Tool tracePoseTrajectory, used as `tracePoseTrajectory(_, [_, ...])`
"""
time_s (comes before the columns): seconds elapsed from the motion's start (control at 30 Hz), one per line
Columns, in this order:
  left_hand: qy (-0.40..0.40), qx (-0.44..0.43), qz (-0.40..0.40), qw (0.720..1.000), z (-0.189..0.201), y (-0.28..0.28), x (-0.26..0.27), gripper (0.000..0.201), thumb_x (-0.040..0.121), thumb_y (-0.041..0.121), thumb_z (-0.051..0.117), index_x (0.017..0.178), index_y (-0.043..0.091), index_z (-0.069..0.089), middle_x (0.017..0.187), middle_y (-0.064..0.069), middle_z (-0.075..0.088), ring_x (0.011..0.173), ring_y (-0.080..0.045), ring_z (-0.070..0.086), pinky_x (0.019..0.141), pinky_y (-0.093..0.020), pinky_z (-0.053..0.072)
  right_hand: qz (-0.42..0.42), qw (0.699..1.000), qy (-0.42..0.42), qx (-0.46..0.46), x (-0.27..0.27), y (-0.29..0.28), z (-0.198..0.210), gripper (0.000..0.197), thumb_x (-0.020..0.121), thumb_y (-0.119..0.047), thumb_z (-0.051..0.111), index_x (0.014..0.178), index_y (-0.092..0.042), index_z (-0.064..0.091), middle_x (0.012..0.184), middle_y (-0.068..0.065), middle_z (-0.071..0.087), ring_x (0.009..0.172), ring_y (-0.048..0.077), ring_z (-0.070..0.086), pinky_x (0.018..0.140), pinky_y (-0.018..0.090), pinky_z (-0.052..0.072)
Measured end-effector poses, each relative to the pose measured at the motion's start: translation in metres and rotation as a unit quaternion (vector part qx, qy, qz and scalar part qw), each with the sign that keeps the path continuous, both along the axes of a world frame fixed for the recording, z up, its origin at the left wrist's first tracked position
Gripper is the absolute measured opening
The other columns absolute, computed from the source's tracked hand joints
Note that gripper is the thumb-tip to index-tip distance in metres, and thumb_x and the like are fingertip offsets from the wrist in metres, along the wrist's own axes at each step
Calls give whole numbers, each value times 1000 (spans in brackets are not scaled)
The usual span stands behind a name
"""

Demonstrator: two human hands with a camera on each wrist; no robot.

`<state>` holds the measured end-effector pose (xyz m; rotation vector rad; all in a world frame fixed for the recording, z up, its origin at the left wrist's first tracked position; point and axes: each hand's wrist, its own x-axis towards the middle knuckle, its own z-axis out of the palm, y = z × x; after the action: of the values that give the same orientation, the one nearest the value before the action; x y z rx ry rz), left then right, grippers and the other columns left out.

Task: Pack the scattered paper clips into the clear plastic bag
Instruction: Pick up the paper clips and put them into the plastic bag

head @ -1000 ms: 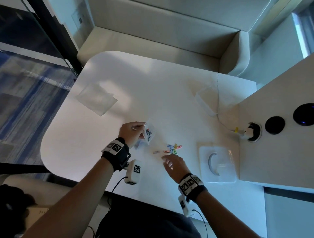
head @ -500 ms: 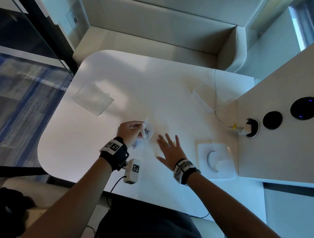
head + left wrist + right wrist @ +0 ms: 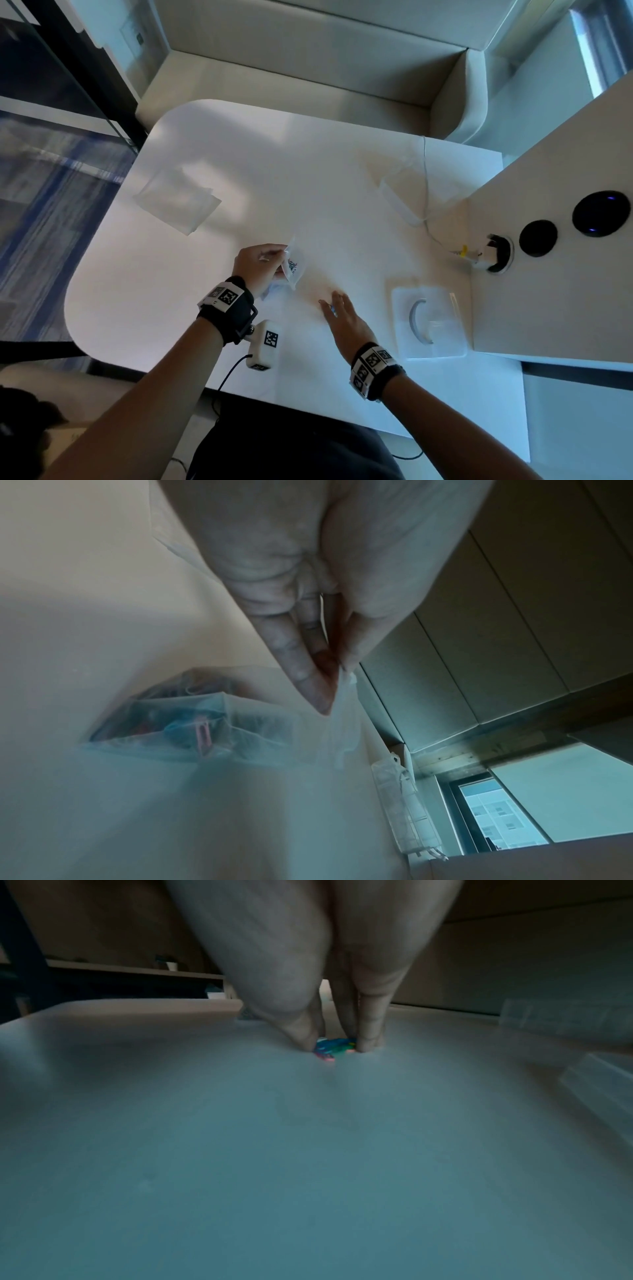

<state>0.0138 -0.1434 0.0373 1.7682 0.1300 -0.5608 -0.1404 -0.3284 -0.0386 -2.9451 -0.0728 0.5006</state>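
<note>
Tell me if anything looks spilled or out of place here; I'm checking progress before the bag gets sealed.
Only the expected leftovers: a small cluster of coloured paper clips lies loose on the white table, under the right hand fingertips. The left hand pinches the small clear plastic bag, which holds clips. Nothing looks damaged.

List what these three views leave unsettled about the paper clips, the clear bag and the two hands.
1. Clips on the table: the right hand covers them in the head view; in the right wrist view the fingertips and blur hide their number.
2. Clear plastic bag, pinched by the left hand: its clips are too blurred in the left wrist view to count.
3. Bag mouth: too small in the head view to tell whether it is open.
</note>
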Motion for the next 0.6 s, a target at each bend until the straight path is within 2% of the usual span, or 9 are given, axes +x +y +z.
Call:
tracePoseTrajectory(0.13, [-1, 5, 1, 1000, 0, 3, 1, 22, 78, 31, 71, 96, 22, 80, 83, -6, 76, 86, -27, 76, 82, -55, 61, 40, 998, -38, -21, 8, 2, 11, 46, 57, 4, 80, 100, -6, 69, 99, 11, 65, 81, 20, 64, 47, 22, 56])
tracePoseTrajectory(0.2, [1, 9, -2, 1000, 2, 2, 0, 20, 79, 31, 70, 95, 24, 80, 82, -4, 77, 82, -27, 77, 77, -66, 58, 57, 997, -23, -56, 14, 3, 14, 34, 52, 2, 82, 81, -8, 69, 81, 4, 62, 67, 14, 59, 38, 19, 49])
tracePoseTrajectory(0.27, [1, 8, -1, 1000, 5, 0, -2, 14, 82, 27, 70, 90, 29, 80, 79, -1, 78, 77, -24, 77, 72, -75, 53, 68, 994, 6, -81, 23, 3, 13, 32, 45, 3, 85, 66, -12, 66, 69, 1, 57, 58, 13, 55, 34, 19, 44])
tracePoseTrajectory(0.3, [3, 6, 2, 1000, 5, -1, -2, 13, 84, 23, 69, 87, 30, 80, 76, 0, 77, 76, -22, 77, 73, -77, 51, 72, 993, 18, -95, 30, 4, 17, 30, 46, 3, 86, 63, -13, 65, 68, 1, 57, 57, 13, 55, 36, 20, 45])
tracePoseTrajectory(0.37, [11, -2, 11, 1000, 11, -4, -4, 17, 89, 15, 68, 86, 27, 79, 73, -3, 77, 76, -20, 77, 77, -76, 50, 76, 992, 56, -89, 42, 6, 28, 20, 65, 4, 77, 76, -9, 68, 81, 5, 61, 69, 18, 61, 51, 25, 54])
tracePoseTrajectory(0.43, [20, -18, 23, 999, 14, -6, -6, 13, 91, 9, 67, 94, 16, 77, 70, -6, 75, 79, -23, 76, 79, -66, 57, 76, 991, 81, -70, 55, 5, 38, 19, 84, 8, 57, 98, -2, 65, 101, 12, 61, 89, 26, 62, 72, 32, 55])
tracePoseTrajectory(0.47, [24, -21, 29, 999, 14, -7, -7, 12, 91, 8, 66, 97, 10, 77, 70, -9, 74, 78, -24, 74, 80, -58, 60, 68, 994, 70, -55, 63, 2, 40, 22, 87, 7, 51, 103, -1, 64, 106, 13, 60, 94, 29, 62, 77, 34, 53])
tracePoseTrajectory(0.53, [27, -21, 28, 999, 14, -9, -8, 13, 90, 7, 66, 99, 4, 76, 72, -12, 72, 74, -25, 72, 80, -49, 63, 14, 997, 75, -29, 79, -7, 45, 20, 87, -2, 56, 104, -1, 66, 106, 14, 65, 96, 32, 64, 80, 35, 51])
tracePoseTrajectory(0.6, [28, -14, 25, 999, 11, -8, -7, 15, 89, 9, 67, 99, 5, 77, 77, -12, 72, 76, -27, 73, 82, -51, 62, -91, 992, 73, 36, 92, -21, 43, 20, 76, -10, 67, 94, -6, 74, 97, 13, 73, 93, 29, 68, 81, 30, 54])
